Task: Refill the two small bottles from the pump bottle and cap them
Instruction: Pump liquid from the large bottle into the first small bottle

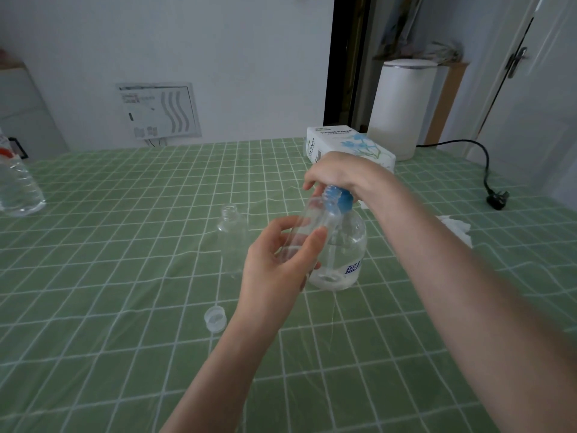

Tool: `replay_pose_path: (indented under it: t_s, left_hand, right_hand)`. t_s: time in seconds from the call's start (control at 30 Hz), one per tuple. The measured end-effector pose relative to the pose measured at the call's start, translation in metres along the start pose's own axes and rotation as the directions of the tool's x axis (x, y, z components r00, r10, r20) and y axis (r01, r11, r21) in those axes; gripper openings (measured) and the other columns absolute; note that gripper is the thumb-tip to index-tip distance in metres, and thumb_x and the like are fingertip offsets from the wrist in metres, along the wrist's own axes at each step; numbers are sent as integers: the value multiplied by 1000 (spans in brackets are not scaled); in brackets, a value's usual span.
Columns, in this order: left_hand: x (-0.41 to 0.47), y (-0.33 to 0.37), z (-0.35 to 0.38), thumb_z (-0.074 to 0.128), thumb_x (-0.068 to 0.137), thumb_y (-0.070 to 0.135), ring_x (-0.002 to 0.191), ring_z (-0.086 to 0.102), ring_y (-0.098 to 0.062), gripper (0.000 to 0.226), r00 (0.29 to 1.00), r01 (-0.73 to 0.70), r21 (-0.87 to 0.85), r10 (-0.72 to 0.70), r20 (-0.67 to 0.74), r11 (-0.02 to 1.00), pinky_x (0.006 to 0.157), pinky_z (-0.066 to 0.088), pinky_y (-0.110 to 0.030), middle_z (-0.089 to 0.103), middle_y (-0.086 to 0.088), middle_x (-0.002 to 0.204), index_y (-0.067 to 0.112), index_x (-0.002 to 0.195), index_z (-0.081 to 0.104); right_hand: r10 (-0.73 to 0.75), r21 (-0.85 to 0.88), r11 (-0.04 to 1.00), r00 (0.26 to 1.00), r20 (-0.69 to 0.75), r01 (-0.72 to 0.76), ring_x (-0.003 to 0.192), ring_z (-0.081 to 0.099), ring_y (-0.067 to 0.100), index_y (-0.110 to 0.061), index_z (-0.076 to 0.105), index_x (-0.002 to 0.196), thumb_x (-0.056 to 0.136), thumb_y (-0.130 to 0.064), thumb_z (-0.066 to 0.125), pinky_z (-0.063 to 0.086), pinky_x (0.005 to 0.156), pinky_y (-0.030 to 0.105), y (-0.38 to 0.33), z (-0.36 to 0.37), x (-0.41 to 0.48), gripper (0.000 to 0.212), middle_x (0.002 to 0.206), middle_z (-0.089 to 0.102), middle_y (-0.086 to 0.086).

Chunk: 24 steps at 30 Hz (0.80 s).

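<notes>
Left hand point(281, 264) — thumb and fingers curled round one small clear bottle point(307, 217), which is lifted off the surface and tilted, with its open mouth just under the pump's spout.
Right hand point(338, 173) — fingers curled down over the blue pump head point(342, 197) of the pump bottle point(343, 254), which stands on the table and is partly filled with clear liquid.
Small bottles, two: the one held, and a second small bottle point(231, 232) standing upright and uncapped just left of the hands.
Caps, one in view: a clear cap point(214, 319) lying near the left forearm.
Surface: table point(125, 276) under a green cloth with a white grid.
Also on it: one tissue box point(346, 145), one crumpled tissue point(456, 230), one water bottle point(18, 185) at the left edge, and one white cylindrical appliance point(402, 107) whose black plug point(497, 200) lies loose.
Room: pale wall with a white panel point(159, 110), and a door point(530, 89) at right.
</notes>
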<state>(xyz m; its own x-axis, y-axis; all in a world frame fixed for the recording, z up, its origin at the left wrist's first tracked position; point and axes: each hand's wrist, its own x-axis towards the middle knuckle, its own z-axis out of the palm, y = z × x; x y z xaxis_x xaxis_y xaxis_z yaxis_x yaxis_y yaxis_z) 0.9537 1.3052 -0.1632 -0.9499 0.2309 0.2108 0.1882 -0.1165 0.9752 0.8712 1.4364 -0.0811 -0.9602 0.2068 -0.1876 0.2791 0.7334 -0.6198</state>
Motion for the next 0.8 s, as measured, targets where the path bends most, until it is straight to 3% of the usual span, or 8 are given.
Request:
replay_pose_path:
  t_s: [0.1, 0.2, 0.4, 0.67, 0.8]
  left_hand:
    - [0, 2, 1, 67, 70, 42, 59, 66, -7, 29, 1000, -5, -3, 5, 2, 1000, 42, 40, -13, 68, 12, 69, 24, 93, 65]
    - [1, 5, 2, 66, 65, 46, 59, 66, -7, 33, 1000, -21, -14, 21, 7, 1000, 43, 41, -13, 69, 11, 71, 26, 91, 65]
    - [1, 4, 2, 65, 64, 46, 59, 66, -7, 32, 1000, -15, -15, 15, 3, 1000, 42, 41, -14, 68, 12, 70, 27, 90, 65]
    - [-1, 2, 2, 66, 65, 44, 58, 64, -8, 35, 1000, -6, -18, 6, -1, 1000, 41, 38, -14, 66, 11, 67, 23, 92, 65]
    - [-1, 1, 1, 66, 65, 44, 57, 64, -7, 35, 1000, -4, -15, 4, -3, 1000, 41, 39, -13, 66, 11, 66, 22, 93, 65]
  right_hand:
    - [-30, -3, 1000, 999, -24, 30, 96, 65, 28, -8, 62, 118, 90, -19, 53, 51, 77, 35, -3, -6, -1, 32, 120, 68, 16]
    - [-46, -31, 999, 997, -55, 45, 104, 68, 29, -8, 60, 116, 90, -23, 54, 52, 83, 37, -7, -12, -3, 30, 112, 71, 12]
    - [-26, -24, 999, 999, -30, 26, 110, 63, 29, -19, 63, 84, 91, -22, 51, 51, 81, 37, -7, -9, -4, 14, 118, 66, 9]
    - [-12, 3, 1000, 1000, 4, 12, 115, 59, 39, -17, 66, 97, 94, -14, 50, 51, 97, 50, -2, -1, -3, 16, 135, 58, 15]
    - [2, -4, 1000, 1000, 3, -2, 110, 64, 37, -6, 65, 121, 94, -14, 50, 52, 96, 51, -2, 0, -3, 32, 123, 65, 18]
